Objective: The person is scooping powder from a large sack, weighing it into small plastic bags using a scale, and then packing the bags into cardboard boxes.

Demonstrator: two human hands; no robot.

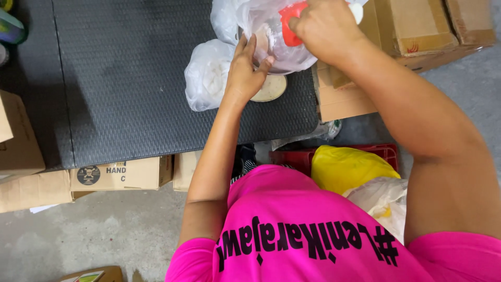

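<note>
The work stands mid-way, by the look of it: the clear plastic bag (271,36) at the far edge of the dark woven bench (130,89) is open at its top and both hands are busy with it, but nothing shows it tied, closed or set aside. The left hand (245,70) lies flat against the near side of the bag, fingers spread and thumb out to the right, steadying it rather than closing round anything, so its grip is wide and pressed against the plastic. The right hand (326,28) comes in from the right and above, its fingers bunched over a red piece (288,23) at the mouth of the bag; it seems to pinch that piece or the plastic around it, though the fingertips are hidden and I cannot tell exactly what they close on. Whitish contents show through the bag, too blurred by the plastic to name. Touching the bag on its left is a second, whitish bag (206,78) resting on the bench, and a pale round disc (270,89) lies just under the left hand's thumb side. To the right of the bench stand cardboard boxes (417,26); near the person, on the floor side, a red crate (383,152) holds a yellow bag (347,169), with more boxes (122,175) under the bench's near edge. I judge the handling of the bag's contents unfinished.
</note>
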